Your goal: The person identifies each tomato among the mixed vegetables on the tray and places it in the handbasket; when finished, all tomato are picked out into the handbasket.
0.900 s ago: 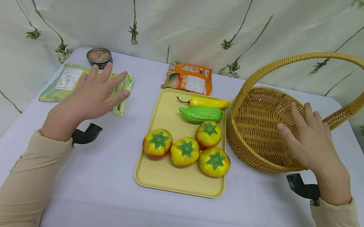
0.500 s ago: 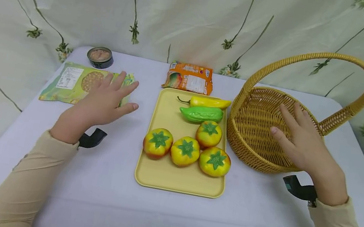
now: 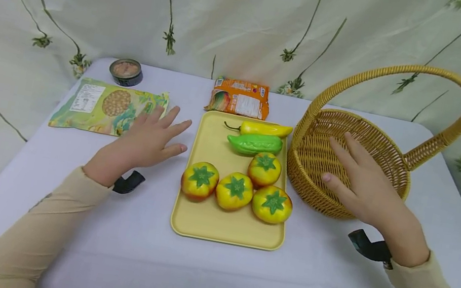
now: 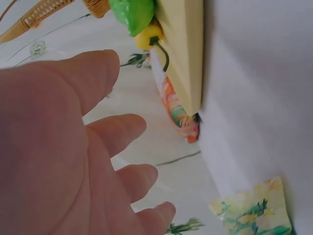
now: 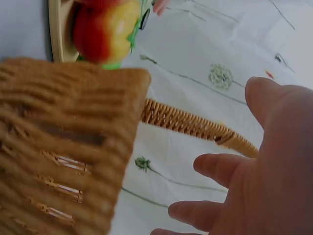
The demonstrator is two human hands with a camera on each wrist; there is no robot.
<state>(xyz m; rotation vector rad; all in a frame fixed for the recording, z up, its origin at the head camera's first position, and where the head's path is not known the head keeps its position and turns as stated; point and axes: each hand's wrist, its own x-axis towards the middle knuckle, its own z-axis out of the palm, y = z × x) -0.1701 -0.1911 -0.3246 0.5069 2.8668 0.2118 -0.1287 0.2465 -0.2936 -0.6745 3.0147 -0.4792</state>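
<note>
My left hand (image 3: 145, 142), fingers spread and holding nothing, hovers between a green food packet (image 3: 100, 108) and a yellow tray (image 3: 226, 231). Over the near side of a wicker basket (image 3: 318, 195) my right hand (image 3: 366, 188) is also spread, its palm bare in the right wrist view. On the tray lie a yellow pepper (image 3: 265, 129), a green pepper (image 3: 254, 144) and several yellow-red persimmon-like fruits (image 3: 234, 191) with green leaf tops. The left wrist view shows the tray's edge (image 4: 193, 73) beyond the thumb.
An orange packet (image 3: 240, 98) lies behind the tray. At the back left corner stands an opened tin (image 3: 126, 72) with pinkish contents. The basket's tall handle (image 3: 444, 73) arches up at the right. A flower-printed cloth (image 3: 233, 21) hangs behind the table.
Both hands have moved inward: the left to the right, off most of the green packet and closer to the tray, the right to the left across the basket. The objects have stayed put.
</note>
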